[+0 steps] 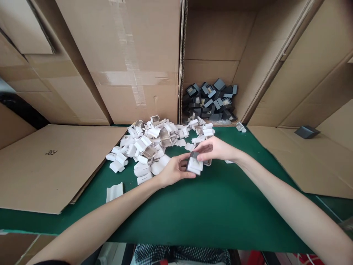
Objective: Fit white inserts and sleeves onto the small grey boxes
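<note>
Just above the green table surface, my left hand (pixel 173 171) is closed around the side of a small dark box (pixel 193 155). A white folded paper insert (pixel 195 166) lies over or partly in the box's open face; which of the two I cannot tell. My right hand (pixel 216 148) reaches in from the right, with its fingers closed at the box's upper edge and the insert. Behind my hands spreads a heap of white folded paper inserts (pixel 147 141), a few of them close to my right fingers.
Many dark boxes (pixel 212 99) are piled inside an open carton (pixel 212 40) at the back. Cardboard flaps (pixel 55 165) flank the green table (pixel 220 209). One dark box (pixel 307 131) rests on the right flap. A single white piece (pixel 114 192) lies near my left forearm.
</note>
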`<action>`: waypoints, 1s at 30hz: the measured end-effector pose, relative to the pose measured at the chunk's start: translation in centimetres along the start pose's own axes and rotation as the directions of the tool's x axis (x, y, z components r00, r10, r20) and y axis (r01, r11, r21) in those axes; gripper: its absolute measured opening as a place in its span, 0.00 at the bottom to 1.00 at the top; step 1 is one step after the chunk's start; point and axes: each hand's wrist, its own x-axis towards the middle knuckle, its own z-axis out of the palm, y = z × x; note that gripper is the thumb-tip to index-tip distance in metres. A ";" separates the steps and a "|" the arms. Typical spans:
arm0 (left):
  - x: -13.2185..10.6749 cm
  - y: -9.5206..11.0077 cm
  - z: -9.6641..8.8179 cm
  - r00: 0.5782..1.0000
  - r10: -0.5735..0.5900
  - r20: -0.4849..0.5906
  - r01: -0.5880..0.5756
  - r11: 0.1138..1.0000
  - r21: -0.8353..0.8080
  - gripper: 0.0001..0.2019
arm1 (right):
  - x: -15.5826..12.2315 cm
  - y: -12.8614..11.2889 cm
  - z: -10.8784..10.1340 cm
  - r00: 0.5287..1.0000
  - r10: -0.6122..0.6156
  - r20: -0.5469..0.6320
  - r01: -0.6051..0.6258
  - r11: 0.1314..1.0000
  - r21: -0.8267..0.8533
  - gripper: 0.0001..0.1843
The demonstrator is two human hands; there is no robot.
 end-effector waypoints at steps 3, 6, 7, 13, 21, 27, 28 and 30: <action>-0.1 0.1 0.0 0.998 -0.015 0.058 0.013 0.999 0.036 0.34 | -0.1 0.6 -0.5 0.998 0.051 0.025 -0.054 0.988 0.145 0.20; 0.0 -0.1 0.0 0.999 -0.012 0.034 0.010 0.998 0.058 0.33 | -0.5 0.4 0.0 0.996 0.067 -0.056 -0.056 0.981 0.184 0.20; 0.0 -0.1 0.1 1.000 -0.006 0.004 0.006 0.998 0.065 0.35 | -0.6 0.3 0.3 0.992 0.074 -0.106 -0.053 0.981 0.189 0.20; 0.2 -0.4 0.3 0.993 0.073 -0.091 -0.054 0.980 0.193 0.39 | -1.2 0.3 1.5 0.935 0.119 -0.335 -0.084 0.990 0.117 0.22; 0.0 -0.8 0.9 0.963 0.236 -0.128 -0.161 0.888 0.430 0.33 | -6.2 -1.3 4.5 0.705 -0.216 -0.675 -0.195 0.857 -0.478 0.17; 1.9 -0.6 1.3 0.940 0.333 -0.070 -0.273 0.863 0.426 0.27 | -8.0 0.3 8.7 0.867 -0.013 -0.497 -0.327 0.739 -0.589 0.17; 2.4 -0.7 1.3 0.941 0.327 -0.087 -0.261 0.865 0.428 0.23 | -8.0 0.5 9.1 0.877 -0.001 -0.480 -0.318 0.748 -0.583 0.16; 3.1 -1.0 1.3 0.940 0.308 -0.148 -0.218 0.874 0.435 0.18 | -8.0 0.6 9.4 0.896 0.035 -0.442 -0.296 0.791 -0.535 0.13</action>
